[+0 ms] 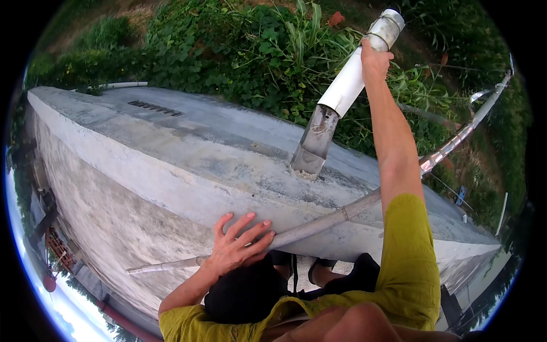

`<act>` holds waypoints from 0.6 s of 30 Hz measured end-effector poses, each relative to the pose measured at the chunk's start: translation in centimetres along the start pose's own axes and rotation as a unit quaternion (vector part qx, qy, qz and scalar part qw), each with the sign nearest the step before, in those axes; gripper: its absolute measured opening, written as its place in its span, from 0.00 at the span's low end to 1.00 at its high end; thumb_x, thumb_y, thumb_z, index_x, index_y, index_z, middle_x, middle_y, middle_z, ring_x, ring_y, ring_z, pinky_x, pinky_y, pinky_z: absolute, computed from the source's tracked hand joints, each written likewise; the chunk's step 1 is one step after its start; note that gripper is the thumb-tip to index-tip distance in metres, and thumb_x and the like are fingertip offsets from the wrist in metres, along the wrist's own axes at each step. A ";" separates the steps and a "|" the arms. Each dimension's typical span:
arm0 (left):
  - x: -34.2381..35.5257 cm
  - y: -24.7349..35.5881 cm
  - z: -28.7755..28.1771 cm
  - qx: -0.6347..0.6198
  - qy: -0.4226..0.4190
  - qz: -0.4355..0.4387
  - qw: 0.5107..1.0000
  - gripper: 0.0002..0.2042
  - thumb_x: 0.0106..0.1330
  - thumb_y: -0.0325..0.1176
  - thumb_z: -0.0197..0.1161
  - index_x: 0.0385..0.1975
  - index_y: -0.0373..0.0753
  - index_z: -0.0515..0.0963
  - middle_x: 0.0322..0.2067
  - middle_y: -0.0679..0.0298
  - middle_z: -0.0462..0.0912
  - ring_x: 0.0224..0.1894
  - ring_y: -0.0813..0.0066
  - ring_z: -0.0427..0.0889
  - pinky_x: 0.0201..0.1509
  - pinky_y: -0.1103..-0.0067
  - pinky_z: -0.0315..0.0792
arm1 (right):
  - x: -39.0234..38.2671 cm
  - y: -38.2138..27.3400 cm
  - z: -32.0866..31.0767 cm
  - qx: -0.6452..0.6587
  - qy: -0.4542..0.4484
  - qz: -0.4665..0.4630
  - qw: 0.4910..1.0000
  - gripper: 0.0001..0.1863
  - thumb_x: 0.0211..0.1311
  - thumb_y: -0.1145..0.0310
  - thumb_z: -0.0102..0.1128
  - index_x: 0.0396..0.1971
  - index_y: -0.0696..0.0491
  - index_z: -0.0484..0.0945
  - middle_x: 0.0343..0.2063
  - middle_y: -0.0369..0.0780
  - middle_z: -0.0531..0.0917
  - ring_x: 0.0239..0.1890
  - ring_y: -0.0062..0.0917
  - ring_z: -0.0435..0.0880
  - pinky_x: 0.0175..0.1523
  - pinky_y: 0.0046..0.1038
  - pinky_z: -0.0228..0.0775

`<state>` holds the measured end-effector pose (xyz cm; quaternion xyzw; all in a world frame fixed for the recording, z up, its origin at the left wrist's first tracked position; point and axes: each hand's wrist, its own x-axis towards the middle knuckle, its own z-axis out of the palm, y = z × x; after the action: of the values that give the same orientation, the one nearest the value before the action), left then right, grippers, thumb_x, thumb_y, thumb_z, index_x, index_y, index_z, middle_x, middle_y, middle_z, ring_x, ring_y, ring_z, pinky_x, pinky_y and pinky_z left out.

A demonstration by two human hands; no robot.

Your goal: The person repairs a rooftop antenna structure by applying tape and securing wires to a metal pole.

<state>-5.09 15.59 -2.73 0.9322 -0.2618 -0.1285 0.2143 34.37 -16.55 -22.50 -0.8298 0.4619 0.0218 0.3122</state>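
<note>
The right hand [376, 61] is wrapped round a long white cylindrical tube [345, 85], tilted up and rightward from a grey metal post [313, 139] on the grey concrete ledge [222, 154]. The farther left hand [238, 245] spreads at the ledge's near edge, across a pale slender pole [319, 223]; whether it grips, I cannot tell.

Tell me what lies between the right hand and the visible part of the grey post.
In the head view, the white pipe spans it, from the right hand down to the grey post.
</note>
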 end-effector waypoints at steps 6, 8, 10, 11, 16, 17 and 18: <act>0.0 0.0 0.0 0.004 0.000 0.001 1.000 0.27 0.42 0.48 0.76 0.48 0.59 0.81 0.60 0.74 0.75 0.65 0.64 0.68 0.68 0.53 0.54 | -0.6 -0.6 0.1 -0.015 0.054 -0.006 0.998 0.53 0.45 0.42 0.68 0.63 0.61 0.53 0.56 0.54 0.73 0.56 0.46 0.77 0.62 0.44 0.64; -0.1 0.1 0.0 0.008 -0.001 -0.001 1.000 0.28 0.42 0.48 0.76 0.48 0.59 0.81 0.60 0.74 0.75 0.65 0.64 0.68 0.68 0.53 0.54 | 0.0 0.2 0.4 -0.017 0.054 0.021 0.998 0.53 0.45 0.42 0.68 0.63 0.60 0.53 0.55 0.54 0.72 0.55 0.46 0.77 0.60 0.44 0.64; -0.1 0.2 -0.2 0.008 -0.006 -0.001 1.000 0.28 0.42 0.48 0.76 0.49 0.59 0.81 0.60 0.74 0.75 0.65 0.64 0.69 0.68 0.53 0.54 | 0.5 1.5 0.2 -0.018 0.052 0.039 0.998 0.54 0.45 0.41 0.68 0.63 0.61 0.52 0.55 0.55 0.72 0.54 0.46 0.78 0.59 0.43 0.65; 0.0 0.2 -0.1 0.010 -0.007 -0.003 1.000 0.28 0.41 0.48 0.76 0.49 0.59 0.81 0.60 0.74 0.75 0.65 0.64 0.69 0.68 0.53 0.54 | 0.6 1.7 0.3 -0.023 0.052 0.033 0.998 0.53 0.46 0.41 0.67 0.62 0.62 0.53 0.54 0.55 0.72 0.54 0.46 0.78 0.59 0.44 0.66; 0.1 0.2 -0.1 0.003 -0.004 -0.005 1.000 0.28 0.41 0.47 0.77 0.48 0.59 0.81 0.60 0.75 0.75 0.66 0.64 0.68 0.69 0.53 0.53 | -1.5 0.4 0.0 -0.017 0.028 -0.023 0.999 0.58 0.44 0.37 0.65 0.65 0.62 0.52 0.58 0.57 0.72 0.60 0.47 0.74 0.64 0.43 0.64; 0.2 0.2 -0.3 0.004 -0.007 -0.006 1.000 0.28 0.40 0.47 0.77 0.48 0.59 0.81 0.60 0.75 0.75 0.66 0.65 0.68 0.69 0.53 0.53 | -2.3 -0.3 0.1 -0.008 0.018 -0.038 0.999 0.58 0.44 0.37 0.66 0.66 0.61 0.52 0.59 0.56 0.72 0.60 0.46 0.74 0.64 0.43 0.64; 0.1 0.1 -0.2 0.005 -0.005 -0.008 1.000 0.28 0.40 0.48 0.77 0.48 0.59 0.81 0.60 0.75 0.75 0.66 0.65 0.67 0.69 0.54 0.53 | -3.1 -0.8 0.2 0.002 0.002 -0.043 0.999 0.58 0.41 0.37 0.67 0.67 0.57 0.54 0.60 0.54 0.72 0.61 0.45 0.74 0.65 0.43 0.64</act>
<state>-4.98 15.49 -2.54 0.9346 -0.2565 -0.1336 0.2072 33.26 -13.80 -21.21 -0.8483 0.4266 0.0057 0.3136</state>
